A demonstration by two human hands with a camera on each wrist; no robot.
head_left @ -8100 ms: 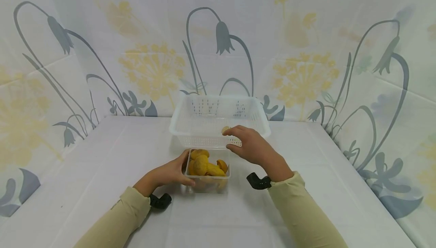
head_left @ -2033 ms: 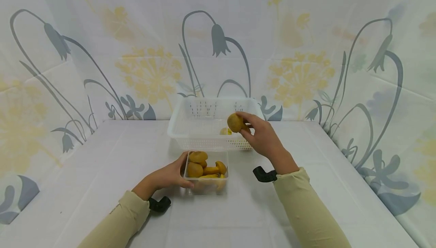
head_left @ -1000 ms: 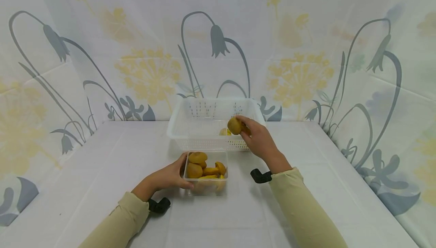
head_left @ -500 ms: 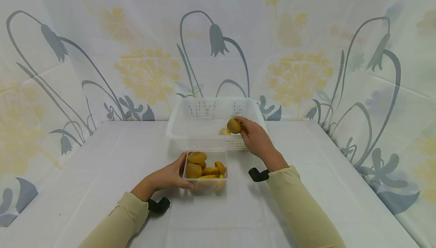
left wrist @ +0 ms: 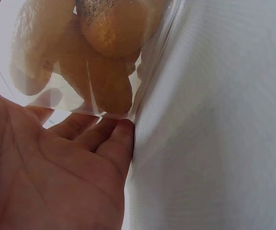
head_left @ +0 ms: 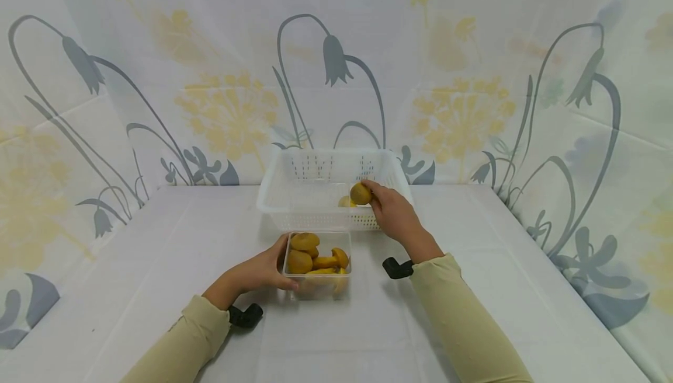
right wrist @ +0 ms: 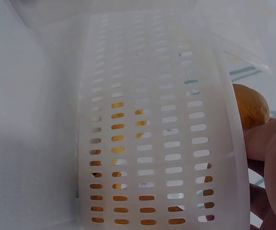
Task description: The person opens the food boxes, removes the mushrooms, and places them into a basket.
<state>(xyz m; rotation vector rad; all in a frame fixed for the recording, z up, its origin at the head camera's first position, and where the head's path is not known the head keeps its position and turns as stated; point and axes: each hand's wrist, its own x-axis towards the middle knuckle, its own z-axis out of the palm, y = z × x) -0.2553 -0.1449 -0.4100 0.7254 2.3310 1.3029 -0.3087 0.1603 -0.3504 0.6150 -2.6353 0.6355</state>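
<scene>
My right hand (head_left: 395,213) pinches a yellow-brown mushroom (head_left: 360,194) by its right side, over the near right part of a white perforated basket (head_left: 321,219). The mushroom's rounded cap faces left; my fingers hide the rest. In the right wrist view the held mushroom (right wrist: 251,106) shows just past the basket's rim, and more yellow-brown shows through the slots. My left hand (head_left: 263,269) grips the left side of a clear plastic box (head_left: 321,286), thumb at the front. Several yellow mushrooms (head_left: 301,261) fill that box. Through its wall, mushrooms (left wrist: 99,91) show close to my left fingers.
Inside the basket, pale yellow pieces (head_left: 344,201) lie below the held mushroom, beside faint clear plastic edges (head_left: 318,182). A white cloth covers the table (head_left: 173,243). Flower-printed fabric (head_left: 226,108) hangs behind and along the sides.
Eight seconds ago my right hand held no mushroom, and the box's mushrooms lay differently. Since two seconds ago, my right hand has moved slightly down and left with the mushroom. My left hand keeps its grip.
</scene>
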